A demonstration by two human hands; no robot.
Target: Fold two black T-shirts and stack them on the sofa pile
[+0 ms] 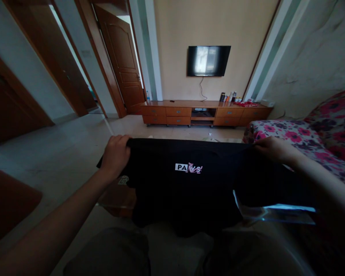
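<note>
Our left hand [115,156] and right hand [276,148] pinch the top edge of the black shirt [186,188], stretched between them above our knees [112,249]. Open floor [74,142] spreads leftward, while the flowered sofa [293,132] crowds our right side.

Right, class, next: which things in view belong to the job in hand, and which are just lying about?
Job in hand:
- black garment with a small print
- left hand and right hand, gripping its top edge

Just about the room:
- television
- wooden cabinet
- bottles and cans
- floral sofa
</note>
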